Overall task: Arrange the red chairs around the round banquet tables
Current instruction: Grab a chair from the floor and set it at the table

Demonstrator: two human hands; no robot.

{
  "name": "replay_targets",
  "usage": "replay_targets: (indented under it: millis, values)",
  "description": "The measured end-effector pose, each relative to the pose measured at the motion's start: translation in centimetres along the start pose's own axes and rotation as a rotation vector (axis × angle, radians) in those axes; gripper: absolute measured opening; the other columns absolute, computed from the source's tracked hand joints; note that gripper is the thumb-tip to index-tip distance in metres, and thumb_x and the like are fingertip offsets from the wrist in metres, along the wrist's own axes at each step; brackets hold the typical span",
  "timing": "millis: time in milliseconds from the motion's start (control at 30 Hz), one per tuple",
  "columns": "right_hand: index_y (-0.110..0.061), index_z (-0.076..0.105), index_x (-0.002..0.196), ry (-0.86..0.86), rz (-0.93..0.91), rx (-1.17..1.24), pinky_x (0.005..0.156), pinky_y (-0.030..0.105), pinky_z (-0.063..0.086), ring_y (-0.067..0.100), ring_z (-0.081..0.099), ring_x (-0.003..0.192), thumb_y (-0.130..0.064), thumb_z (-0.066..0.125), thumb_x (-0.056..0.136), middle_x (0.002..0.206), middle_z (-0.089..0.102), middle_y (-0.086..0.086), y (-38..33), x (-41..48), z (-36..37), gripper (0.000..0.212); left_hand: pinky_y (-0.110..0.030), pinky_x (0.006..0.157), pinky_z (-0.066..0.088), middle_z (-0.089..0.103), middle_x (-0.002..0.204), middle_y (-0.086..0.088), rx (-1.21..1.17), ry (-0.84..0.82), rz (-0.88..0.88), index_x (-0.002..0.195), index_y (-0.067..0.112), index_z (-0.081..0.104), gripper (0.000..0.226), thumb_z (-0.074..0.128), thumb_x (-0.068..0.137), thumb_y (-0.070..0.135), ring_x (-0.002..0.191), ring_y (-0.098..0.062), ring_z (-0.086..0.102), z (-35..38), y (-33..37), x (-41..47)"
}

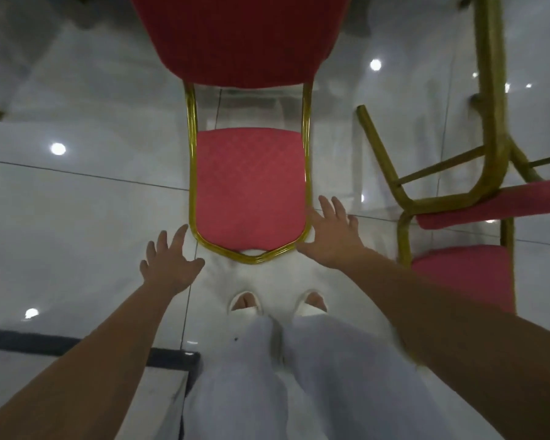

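Several ceiling-light reflections on glossy pale floor tiles [77, 201], with a dark strip [29, 341] at 8 o'clock. Dead centre, red chair [250, 185]: stands upright on the tiles, faces 12 o'clock, seat [235, 36] far and backrest top near at 6, long axis along 12–6. Left hand [169, 265] spread, just beside the backrest's 7 o'clock corner, apart from it. Right hand [331, 239] spread at the 5 o'clock corner; cannot tell whether touching. Second red chair [464, 274] at 3 o'clock.
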State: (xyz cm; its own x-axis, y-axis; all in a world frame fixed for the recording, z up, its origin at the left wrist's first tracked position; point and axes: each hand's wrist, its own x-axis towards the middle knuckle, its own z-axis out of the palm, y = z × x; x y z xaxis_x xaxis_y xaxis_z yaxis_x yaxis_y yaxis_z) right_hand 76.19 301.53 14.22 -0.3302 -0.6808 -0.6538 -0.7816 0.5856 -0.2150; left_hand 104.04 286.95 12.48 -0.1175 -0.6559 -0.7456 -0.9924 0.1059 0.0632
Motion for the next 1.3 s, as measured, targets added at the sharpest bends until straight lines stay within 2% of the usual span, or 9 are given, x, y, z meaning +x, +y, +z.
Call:
replay_targets:
  millis: [267, 400, 533, 667, 767, 833, 900, 1033, 1300]
  values:
    - [-0.045, 0.002, 0.153, -0.016, 0.103, 0.054, 0.115, 0.066, 0.014, 0.034, -0.007, 0.151, -0.064, 0.067, 0.077, 0.165, -0.007, 0.006, 2.3, 13.7, 10.9, 0.101, -0.058, 0.117, 0.017, 0.007, 0.164, -0.007, -0.168, 0.066, 0.004, 0.155, 0.041, 0.009, 0.084, 0.059, 0.088, 0.052, 0.150, -0.035, 0.005, 7.5, 0.8, 14.5]
    - [-0.051, -0.004, 0.150, 0.117, 0.225, 0.279, 0.112, 0.067, 0.023, 0.035, -0.001, 0.151, -0.070, 0.073, 0.069, 0.165, -0.008, 0.000, 2.4, 17.8, 13.1, 0.113, -0.057, 0.113, 0.030, 0.026, 0.156, -0.015, -0.446, 0.097, -0.018, 0.155, 0.034, 0.010, 0.098, 0.067, 0.077, 0.048, 0.141, -0.041, 0.028, 8.4, 1.5, 20.1]
    - [-0.057, 0.000, 0.146, 0.262, 0.436, 0.747, 0.106, 0.064, 0.038, 0.041, 0.035, 0.139, -0.069, 0.078, 0.059, 0.158, 0.025, 0.008, 3.4, 21.1, 15.4, 0.117, -0.048, 0.103, 0.045, 0.048, 0.144, -0.014, -0.761, 0.061, -0.037, 0.154, 0.035, 0.014, 0.102, 0.078, 0.075, 0.035, 0.124, -0.037, 0.052, 9.7, 0.3, 23.7]
    - [-0.048, 0.024, 0.146, 0.287, 0.457, 1.074, 0.099, 0.056, 0.050, 0.034, 0.057, 0.120, -0.048, 0.084, 0.062, 0.137, 0.053, 0.004, 4.2, 22.5, 17.4, 0.103, -0.052, 0.094, 0.052, 0.066, 0.118, -0.015, -0.773, 0.050, 0.078, 0.148, 0.049, 0.020, 0.086, 0.072, 0.083, 0.028, 0.101, -0.033, 0.067, 12.0, -2.9, 25.5]
    - [-0.042, 0.030, 0.143, 0.215, 0.417, 1.233, 0.087, 0.048, 0.057, 0.027, 0.062, 0.110, -0.020, 0.086, 0.068, 0.130, 0.059, 0.001, 4.4, 22.2, 16.8, 0.096, -0.044, 0.088, 0.056, 0.064, 0.126, -0.014, -0.884, -0.099, 0.096, 0.150, 0.048, 0.018, 0.080, 0.064, 0.094, 0.014, 0.103, -0.027, 0.068, 11.6, -3.7, 25.3]
    - [-0.034, 0.035, 0.141, 0.147, 0.412, 1.363, 0.068, 0.034, 0.059, 0.022, 0.066, 0.099, -0.003, 0.082, 0.072, 0.122, 0.064, 0.002, 4.3, 21.5, 15.8, 0.089, -0.035, 0.068, 0.058, 0.063, 0.125, -0.012, -0.917, -0.115, 0.061, 0.147, 0.047, 0.025, 0.074, 0.063, 0.095, 0.012, 0.095, -0.024, 0.069, 10.6, -4.3, 24.8]
    - [-0.030, 0.039, 0.137, 0.085, 0.384, 1.365, 0.056, 0.024, 0.056, 0.016, 0.066, 0.091, 0.003, 0.078, 0.074, 0.115, 0.065, 0.001, 3.5, 19.9, 14.4, 0.081, -0.038, 0.068, 0.055, 0.061, 0.125, -0.009, -0.859, -0.085, 0.048, 0.143, 0.049, 0.030, 0.067, 0.064, 0.095, 0.018, 0.097, -0.027, 0.065, 9.1, -5.0, 23.7]
    - [-0.033, 0.035, 0.142, -0.050, 0.415, 1.246, 0.075, 0.038, 0.059, 0.022, 0.065, 0.099, 0.000, 0.077, 0.076, 0.114, 0.064, 0.000, 1.3, 13.1, 10.3, 0.085, -0.035, 0.055, 0.054, 0.055, 0.118, 0.003, -0.771, -0.101, -0.023, 0.136, 0.061, 0.027, 0.062, 0.064, 0.094, 0.034, 0.085, -0.016, 0.058, 3.4, -6.2, 16.8]
    - [-0.035, 0.030, 0.144, -0.198, 0.507, 1.116, 0.048, 0.028, 0.047, 0.019, 0.058, 0.085, -0.007, 0.078, 0.081, 0.119, 0.057, 0.003, -4.1, -0.7, -5.6, 0.083, -0.039, 0.061, 0.052, 0.052, 0.122, 0.000, -0.702, -0.213, -0.070, 0.140, 0.059, 0.026, 0.067, 0.066, 0.088, 0.051, 0.102, -0.032, 0.056, -12.5, -6.3, 0.8]
